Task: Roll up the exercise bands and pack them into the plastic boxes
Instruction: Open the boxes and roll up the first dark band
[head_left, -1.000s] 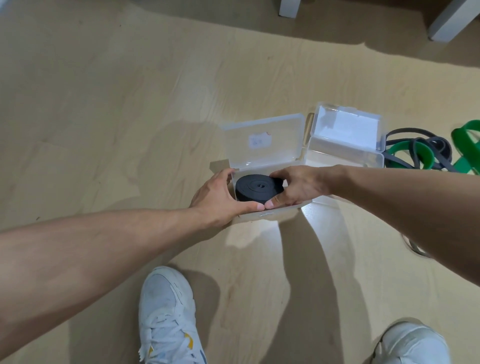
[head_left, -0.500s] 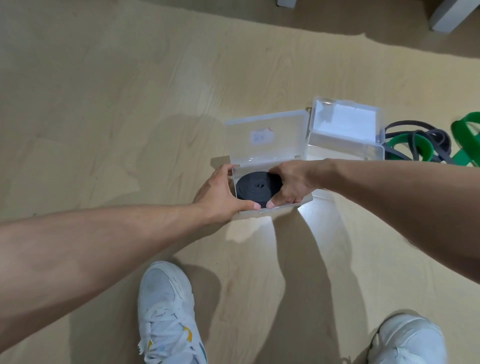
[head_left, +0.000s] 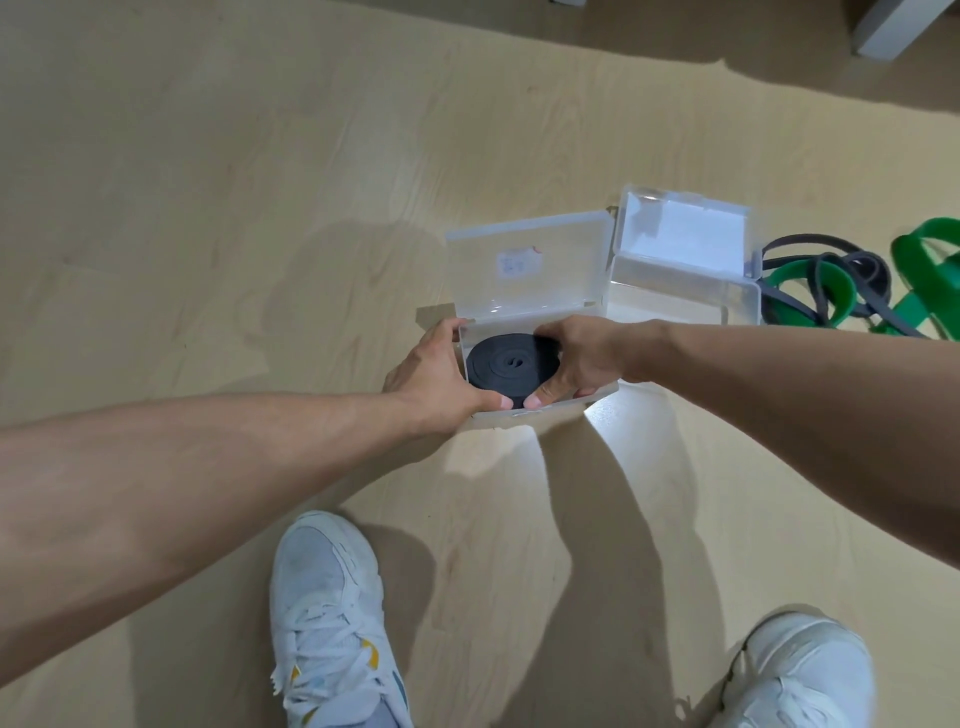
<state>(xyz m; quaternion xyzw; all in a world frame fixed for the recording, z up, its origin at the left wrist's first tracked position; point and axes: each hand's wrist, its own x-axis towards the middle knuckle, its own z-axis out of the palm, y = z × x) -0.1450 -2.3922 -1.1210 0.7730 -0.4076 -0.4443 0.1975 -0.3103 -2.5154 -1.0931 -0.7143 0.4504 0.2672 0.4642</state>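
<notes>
— Both hands hold the same spot as a second ago?
— Nearly. Left hand still curls round the clear box on the floor; right hand still grips the rolled black band, now sunk lower inside it.
— Anything else?
— Second open box just beside; loose green and grey bands unmoved.

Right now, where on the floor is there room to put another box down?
Bare wood floor spreads wide left of the open box, and more lies behind both boxes. It is crowded on the right: the second open box sits against the first, with loose green and dark bands piled beside it. Near the shoes, both arms cross.
</notes>
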